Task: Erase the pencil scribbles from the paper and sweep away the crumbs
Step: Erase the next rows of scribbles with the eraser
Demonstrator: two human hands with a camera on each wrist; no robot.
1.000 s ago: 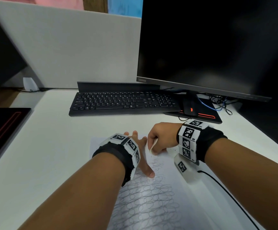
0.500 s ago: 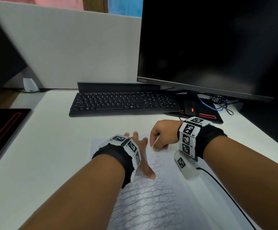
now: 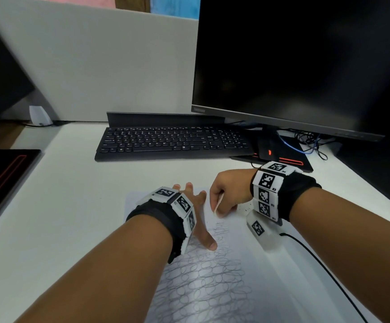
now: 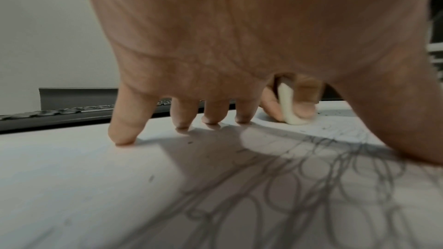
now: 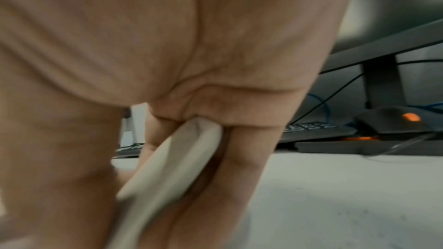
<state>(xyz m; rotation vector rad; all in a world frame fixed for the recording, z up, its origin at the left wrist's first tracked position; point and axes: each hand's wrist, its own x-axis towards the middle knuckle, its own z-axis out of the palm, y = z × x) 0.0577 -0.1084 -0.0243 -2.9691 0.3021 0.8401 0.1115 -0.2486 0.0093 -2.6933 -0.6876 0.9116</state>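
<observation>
From the head view, a sheet of paper (image 3: 254, 259) lies on the white worktop (image 3: 68, 206) with its long axis running away from the person towards the keyboard (image 3: 170, 142); looping pencil scribbles (image 3: 203, 285) cover its near part, while the far end is mostly bare. The left hand (image 3: 197, 220) is spread flat on the sheet, fingers straight and thumb out to the right. The right hand (image 3: 227, 192) is curled around a thin white eraser (image 3: 219, 203), which stands steeply with its lower tip on the paper at the far edge of the scribbles. Both wrists carry bands of black-and-white square markers; small labels such as R3 show on the right band. The dark monitor (image 3: 301, 66) has a small logo at its lower left corner, too small to read. In the left wrist view, the straight fingertips (image 4: 122, 139) press the paper, and beyond them the eraser (image 4: 291, 109) is pinched between thumb and fingers, its rounded end on the sheet among dark crumbs (image 4: 335, 114). The right wrist view, blurred, shows the eraser (image 5: 172, 168) slanting down to the left in the curled fingers (image 5: 242, 158), with a mouse (image 5: 397, 120) lit orange behind.
</observation>
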